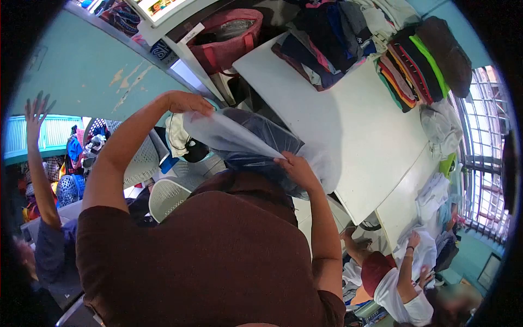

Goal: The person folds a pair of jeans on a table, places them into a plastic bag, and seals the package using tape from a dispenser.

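A clear plastic bag (239, 131) with dark folded clothes (250, 155) inside is held in front of my waist. Its near edge is pulled into a taut fold running between my two hands. My left hand (190, 102) grips the far left end of the plastic, fingers closed. Lower and to the right, my right hand (297, 169) pinches the other end of that fold. Loose plastic spreads out past the right hand, beside the edge of the white table (348, 147).
Stacks of folded clothes (419, 71) lie at the table's far side, near a red bag (226, 41). White perforated baskets (166, 199) stand at my left. One co-worker (403, 289) handles white cloth at lower right; another person's arm (41, 169) is raised at far left.
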